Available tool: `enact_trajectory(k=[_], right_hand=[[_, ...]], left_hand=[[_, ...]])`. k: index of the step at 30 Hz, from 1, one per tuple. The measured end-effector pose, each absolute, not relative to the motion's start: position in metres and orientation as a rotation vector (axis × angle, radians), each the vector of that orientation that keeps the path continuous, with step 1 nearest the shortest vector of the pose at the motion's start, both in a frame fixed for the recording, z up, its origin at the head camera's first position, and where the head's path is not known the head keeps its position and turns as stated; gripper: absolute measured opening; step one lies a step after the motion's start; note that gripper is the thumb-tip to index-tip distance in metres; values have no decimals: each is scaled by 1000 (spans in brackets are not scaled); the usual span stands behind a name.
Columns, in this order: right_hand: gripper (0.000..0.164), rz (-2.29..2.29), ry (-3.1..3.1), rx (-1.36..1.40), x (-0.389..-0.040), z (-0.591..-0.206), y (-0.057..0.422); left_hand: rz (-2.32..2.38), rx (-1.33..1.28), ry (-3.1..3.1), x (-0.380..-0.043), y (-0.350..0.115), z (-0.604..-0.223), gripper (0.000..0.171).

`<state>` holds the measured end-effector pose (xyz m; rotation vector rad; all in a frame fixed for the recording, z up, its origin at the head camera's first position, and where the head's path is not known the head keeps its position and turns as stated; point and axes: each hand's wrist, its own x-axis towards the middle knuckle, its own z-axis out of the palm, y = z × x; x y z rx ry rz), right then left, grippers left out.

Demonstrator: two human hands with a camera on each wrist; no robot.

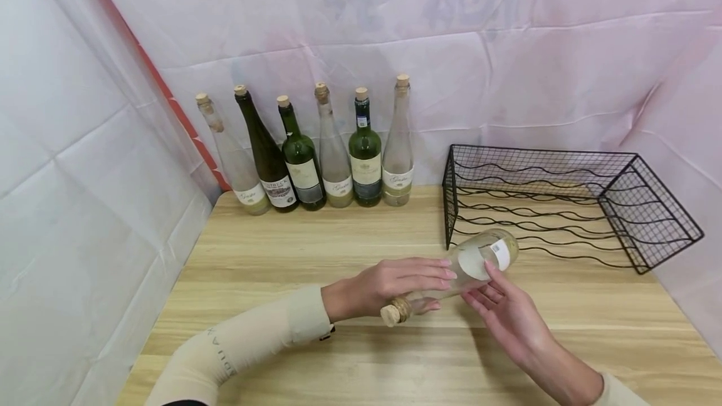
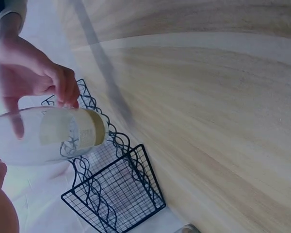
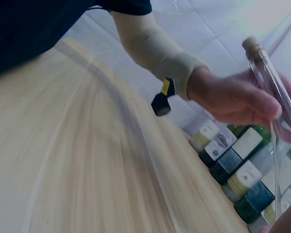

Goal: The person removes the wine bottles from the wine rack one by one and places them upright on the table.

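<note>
A clear glass bottle (image 1: 451, 287) with a cork is held tilted above the table, its neck toward the lower left and its base toward the rack. My left hand (image 1: 389, 284) grips it by the neck, fingers over the top and thumb underneath; the right wrist view shows this left hand (image 3: 233, 99) around the glass. Near the base, my right hand (image 1: 516, 321) holds the bottle, its thumb on the label side and its fingers below. From the left wrist, the bottle's base (image 2: 99, 127) is seen in front of the rack, beside the right hand (image 2: 36, 73).
Several corked bottles, clear and green, stand in a row along the back wall, among them a dark green one (image 1: 271, 155). A black wire rack (image 1: 648, 205) with wavy bars sits at the back right of the wooden table (image 1: 271, 255). White sheeting (image 1: 395, 11) surrounds the table.
</note>
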<state>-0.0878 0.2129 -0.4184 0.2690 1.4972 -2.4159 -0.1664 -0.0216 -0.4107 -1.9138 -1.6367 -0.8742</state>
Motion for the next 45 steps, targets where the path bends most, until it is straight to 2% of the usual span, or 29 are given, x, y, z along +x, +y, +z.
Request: enact_trajectory(k=[9,11,14,16,20,22,26,30,38,45], right_hand=[[76,-2480,1502,356,-99,-422,232],[67,-2500,1496,379,-100,-422,237],[43,-2529,1507,365,-101,-422,245],[35,-2551,1520,354,-102,-422,248],[49,-2584,1639,336,-105,-421,250],[51,-2600,1746,309,-108,-422,250],[39,-2575,2096,327,-113,-426,253],[34,-2269,2654,343,-119,-428,264],[35,-1607,3313,-18,-133,-430,293],[35,-1393,3536,-336,-146,-428,313]], left_hand=[[-1121,-1851,-1639,-163,-27,-397,39],[-1167,-1825,-1634,-162,-29,-393,39],[-1225,-1775,-1625,-160,-32,-387,37],[-1253,-1745,-1615,-159,-34,-382,36],[-1345,-1707,-1602,-158,-39,-374,36],[-1419,-1696,-1600,-156,-42,-370,37],[-1602,-1671,-1606,-151,-48,-357,40],[-1703,-1618,-1656,-147,-52,-347,40],[-1719,-1482,-1759,-147,-65,-342,36],[-1763,-1357,-1845,-148,-77,-340,34]])
